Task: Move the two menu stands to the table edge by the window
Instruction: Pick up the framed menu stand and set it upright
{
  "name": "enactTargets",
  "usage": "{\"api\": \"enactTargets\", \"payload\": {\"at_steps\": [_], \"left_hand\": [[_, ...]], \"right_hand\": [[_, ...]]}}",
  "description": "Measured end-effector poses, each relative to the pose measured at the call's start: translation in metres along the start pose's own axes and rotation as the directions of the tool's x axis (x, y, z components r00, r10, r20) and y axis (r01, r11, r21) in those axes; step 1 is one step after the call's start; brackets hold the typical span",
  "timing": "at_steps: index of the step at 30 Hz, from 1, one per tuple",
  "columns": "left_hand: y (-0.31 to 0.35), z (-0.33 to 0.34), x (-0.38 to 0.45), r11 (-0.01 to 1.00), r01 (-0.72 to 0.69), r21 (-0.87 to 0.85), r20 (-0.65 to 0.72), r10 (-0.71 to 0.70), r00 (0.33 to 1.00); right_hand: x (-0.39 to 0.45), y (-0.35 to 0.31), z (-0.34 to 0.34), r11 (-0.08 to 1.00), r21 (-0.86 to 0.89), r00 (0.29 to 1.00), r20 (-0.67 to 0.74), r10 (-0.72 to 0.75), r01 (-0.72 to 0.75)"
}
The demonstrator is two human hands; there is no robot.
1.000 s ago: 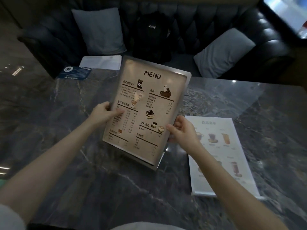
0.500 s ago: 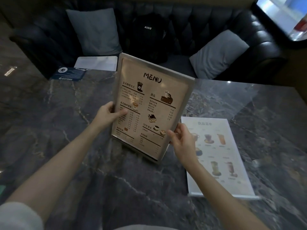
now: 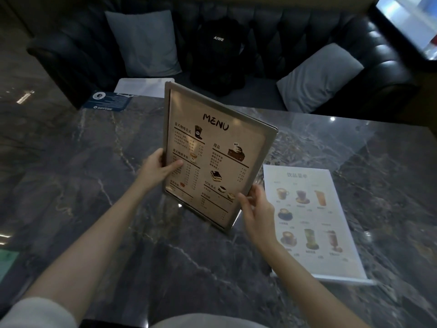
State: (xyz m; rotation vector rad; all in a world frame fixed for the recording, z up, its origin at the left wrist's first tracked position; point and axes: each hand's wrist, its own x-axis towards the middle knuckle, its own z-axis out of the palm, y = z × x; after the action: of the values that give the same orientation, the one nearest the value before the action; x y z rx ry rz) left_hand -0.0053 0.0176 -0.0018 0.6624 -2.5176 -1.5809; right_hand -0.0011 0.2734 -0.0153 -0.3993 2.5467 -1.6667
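A brown menu stand headed "MENU" (image 3: 212,147) is held upright and tilted above the dark marble table (image 3: 71,162). My left hand (image 3: 157,170) grips its left edge, thumb across the front. My right hand (image 3: 256,209) holds its lower right corner with the fingers partly spread. A second menu stand, white with pictures of drinks (image 3: 312,221), lies flat on the table just right of my right hand.
A black tufted sofa (image 3: 295,31) runs along the far side, with two grey cushions (image 3: 144,42) and a black backpack (image 3: 218,53). A blue card (image 3: 107,101) and a white sheet (image 3: 142,86) lie at the table's far left edge. A bright window (image 3: 411,22) is at top right.
The brown menu stand has been raised and turned more upright, its bottom edge coming off the table. Both hands went with it; the white menu stayed flat.
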Motion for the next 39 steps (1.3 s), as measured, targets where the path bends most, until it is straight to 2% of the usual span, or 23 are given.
{"api": "enactTargets", "payload": {"at_steps": [4,11,18,21,24,27,29,31,33,36,39], "left_hand": [[-0.002,0.000,-0.007,0.998,-0.008,0.057,-0.006,0.009,1.000],[0.001,0.000,-0.014,0.991,0.047,0.124,-0.004,-0.047,0.999],[0.014,0.008,-0.021,0.979,0.119,0.165,-0.037,-0.115,0.993],[0.018,0.010,-0.025,0.949,0.124,0.289,-0.044,-0.116,0.992],[0.021,0.012,-0.035,0.857,0.120,0.501,-0.083,-0.090,0.992],[0.036,0.021,-0.053,0.610,0.046,0.791,-0.081,0.029,0.996],[0.053,0.033,-0.068,0.487,0.001,0.873,-0.062,0.110,0.992],[0.069,0.051,-0.083,0.471,-0.055,0.880,-0.035,0.180,0.983],[0.081,0.073,-0.098,0.494,-0.166,0.854,0.027,0.277,0.960],[0.091,0.112,-0.119,0.499,-0.342,0.797,0.125,0.417,0.900],[0.085,0.157,-0.128,0.523,-0.449,0.724,0.187,0.478,0.858]], "right_hand": [[-0.006,-0.002,0.000,0.999,0.025,0.998,0.060,0.033,-0.034],[-0.006,-0.006,-0.005,0.999,0.016,0.996,0.088,0.036,-0.037],[0.000,-0.009,-0.015,0.991,-0.127,0.976,0.205,0.072,-0.046],[0.008,-0.015,-0.021,0.966,-0.259,0.951,0.294,0.092,-0.014],[0.016,-0.023,-0.030,0.912,-0.406,0.918,0.380,0.109,0.060],[0.025,-0.028,-0.044,0.823,-0.528,0.856,0.506,0.107,0.209],[0.029,-0.026,-0.059,0.705,-0.616,0.815,0.572,0.093,0.351],[0.031,-0.020,-0.079,0.595,-0.678,0.806,0.586,0.082,0.432],[0.032,-0.011,-0.106,0.546,-0.722,0.821,0.562,0.103,0.426],[0.031,0.014,-0.151,0.522,-0.790,0.851,0.483,0.205,0.322],[0.023,0.051,-0.189,0.497,-0.847,0.865,0.383,0.325,0.188]]}}
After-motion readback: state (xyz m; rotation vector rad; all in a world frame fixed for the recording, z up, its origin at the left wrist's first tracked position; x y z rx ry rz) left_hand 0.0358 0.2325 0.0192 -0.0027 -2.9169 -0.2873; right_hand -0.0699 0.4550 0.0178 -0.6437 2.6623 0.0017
